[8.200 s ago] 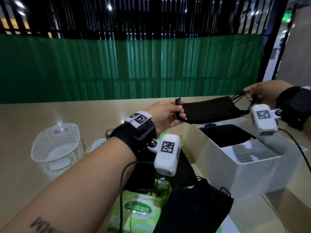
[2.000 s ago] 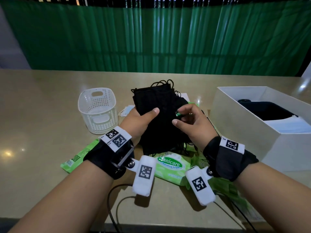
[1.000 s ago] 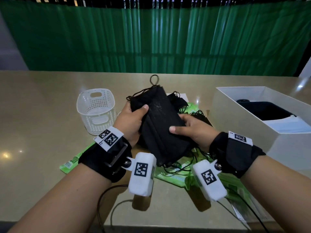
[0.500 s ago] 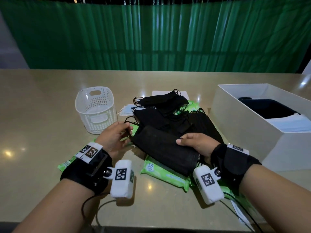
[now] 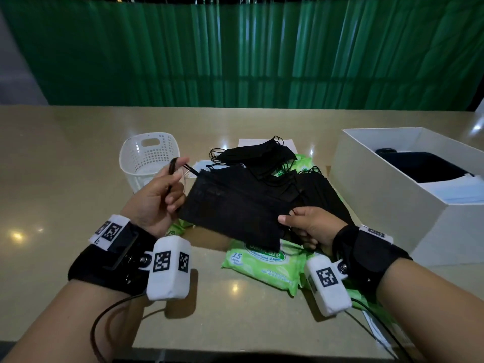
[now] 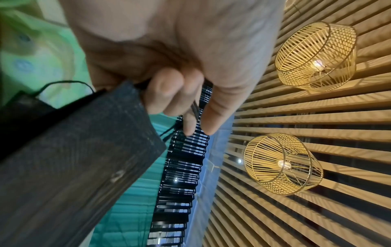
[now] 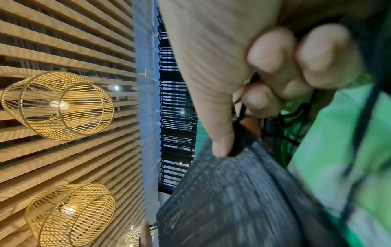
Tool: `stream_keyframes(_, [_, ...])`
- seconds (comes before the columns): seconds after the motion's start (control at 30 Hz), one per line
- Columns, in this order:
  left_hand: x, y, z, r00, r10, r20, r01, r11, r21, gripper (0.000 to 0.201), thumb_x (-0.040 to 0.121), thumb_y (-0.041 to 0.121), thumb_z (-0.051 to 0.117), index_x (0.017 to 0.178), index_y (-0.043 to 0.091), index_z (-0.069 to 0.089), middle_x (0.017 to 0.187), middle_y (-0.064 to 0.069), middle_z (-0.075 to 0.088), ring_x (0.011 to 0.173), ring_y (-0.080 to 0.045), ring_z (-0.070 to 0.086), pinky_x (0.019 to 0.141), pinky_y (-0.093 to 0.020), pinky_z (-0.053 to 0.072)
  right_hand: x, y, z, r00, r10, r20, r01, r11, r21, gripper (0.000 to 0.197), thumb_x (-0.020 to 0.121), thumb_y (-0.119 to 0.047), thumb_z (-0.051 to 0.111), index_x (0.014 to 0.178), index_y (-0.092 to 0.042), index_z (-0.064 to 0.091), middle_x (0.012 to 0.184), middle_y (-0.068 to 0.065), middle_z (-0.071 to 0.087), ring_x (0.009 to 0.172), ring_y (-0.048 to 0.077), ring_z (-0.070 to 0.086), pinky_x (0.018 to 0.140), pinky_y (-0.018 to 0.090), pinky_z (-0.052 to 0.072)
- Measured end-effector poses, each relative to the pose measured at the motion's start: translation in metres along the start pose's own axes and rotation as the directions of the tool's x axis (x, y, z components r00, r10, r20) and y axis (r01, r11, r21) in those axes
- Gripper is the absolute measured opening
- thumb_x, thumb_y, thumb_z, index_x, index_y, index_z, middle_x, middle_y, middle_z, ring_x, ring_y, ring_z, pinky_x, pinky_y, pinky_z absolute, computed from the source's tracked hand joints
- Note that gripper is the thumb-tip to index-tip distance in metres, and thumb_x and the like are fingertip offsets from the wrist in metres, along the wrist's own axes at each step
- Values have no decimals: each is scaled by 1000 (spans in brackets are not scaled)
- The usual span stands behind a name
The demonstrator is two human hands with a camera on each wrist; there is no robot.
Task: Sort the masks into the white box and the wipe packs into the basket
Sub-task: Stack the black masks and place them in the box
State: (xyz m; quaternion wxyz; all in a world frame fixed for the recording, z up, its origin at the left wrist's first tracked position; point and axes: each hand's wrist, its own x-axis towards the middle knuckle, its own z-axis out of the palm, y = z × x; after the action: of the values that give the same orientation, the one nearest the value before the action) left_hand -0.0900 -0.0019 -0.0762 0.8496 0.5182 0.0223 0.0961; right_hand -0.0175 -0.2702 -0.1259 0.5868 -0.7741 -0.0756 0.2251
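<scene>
Head view: a black mask (image 5: 235, 205) is held stretched between both hands above the table (image 5: 65, 158). The left hand (image 5: 154, 197) pinches the mask's left ear loop (image 5: 171, 169) between thumb and curled fingers; the left wrist view shows the thumb (image 6: 220, 107) pressed against the fingers with the loop cord running between them. The right hand (image 5: 311, 226) grips the mask's right edge, thumb (image 7: 217, 127) on top and fingers curled beneath, as the right wrist view confirms. Under and behind the held mask lies a heap of further black masks (image 5: 264, 155) mixed with green wipe packs (image 5: 262, 263), 1 pack lying nearest the person. The white perforated basket (image 5: 149, 155) stands upright to the left of the heap, just beyond the left hand. The white box (image 5: 387, 179) stands open to the right, with dark and pale-blue masks inside. A green curtain (image 5: 235, 53) hangs behind the table
</scene>
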Motion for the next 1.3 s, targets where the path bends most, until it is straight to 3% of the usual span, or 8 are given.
stream_keyframes(0.17, [0, 10, -16, 996, -11, -83, 17, 997, 73, 39, 95, 14, 41, 124, 37, 51, 76, 2, 65, 42, -3, 46, 38, -13, 36, -4, -2, 1, 1000, -10, 6, 10, 1000, -11, 33, 88, -24, 63, 62, -9, 50, 41, -2, 26, 30, 9, 21, 34, 17, 27])
stream_keyframes(0.27, [0, 14, -22, 995, -8, -100, 18, 994, 105, 44, 94, 17, 44, 131, 40, 46, 96, -1, 65, 58, -11, 55, 57, -21, 48, -5, -2, 0, 1000, -15, -4, 15, 1000, -13, 37, 87, -25, 64, 61, -9, 43, 47, 3, 24, 31, 10, 20, 37, 19, 31])
stream_keyframes(0.6, [0, 8, -25, 994, 45, -101, -59, 989, -135, 27, 84, 19, 54, 109, 11, 59, 75, 1, 66, 73, -10, 66, 73, -21, 56, -3, -2, 2, 999, -5, -35, 5, 1000, -8, 40, 86, -29, 65, 59, -12, 41, 45, -3, 30, 34, 9, 26, 38, 19, 29])
stream_keyframes(0.73, [1, -12, -12, 992, -66, -104, 60, 996, -68, 22, 93, 14, 46, 111, 7, 57, 52, 4, 46, 42, -5, 45, 49, -17, 49, -6, -4, 0, 996, -18, -87, 19, 1000, 10, 36, 90, -28, 60, 61, -11, 47, 48, 0, 30, 31, 9, 27, 38, 21, 33])
stream_keyframes(0.9, [6, -42, -14, 963, -233, -136, 234, 972, -14, 16, 95, 11, 44, 102, 10, 59, 45, 4, 39, 33, -5, 34, 37, -14, 35, -13, -18, -20, 962, -160, -220, 74, 932, -354, 29, 86, -35, 64, 65, -16, 58, 42, -10, 41, 38, 7, 37, 46, 19, 32])
stream_keyframes(1.1, [20, -52, -3, 948, -300, -103, 301, 954, 1, 15, 96, 14, 45, 98, 13, 60, 45, 5, 39, 32, -5, 34, 38, -13, 33, -8, -38, -47, 927, -146, -346, -10, 911, -412, 18, 90, -33, 59, 78, -19, 60, 77, -1, 57, 73, 14, 52, 76, 28, 40])
stream_keyframes(1.2, [30, -47, 4, 951, -299, -79, 303, 952, 36, 13, 96, 17, 45, 96, 14, 59, 45, 5, 40, 32, -5, 35, 37, -13, 35, 4, -38, -60, 910, -34, -413, -163, 888, -431, 29, 90, -39, 58, 103, -13, 60, 103, 8, 61, 96, 23, 56, 87, 34, 42])
stream_keyframes(1.3, [38, -50, 4, 955, -286, -74, 291, 955, 58, 14, 96, 19, 45, 97, 17, 59, 45, 6, 42, 34, -4, 36, 38, -13, 36, 13, -36, -64, 897, 62, -437, -301, 810, -503, 46, 91, -42, 54, 119, -6, 55, 118, 14, 58, 100, 27, 53, 82, 33, 42])
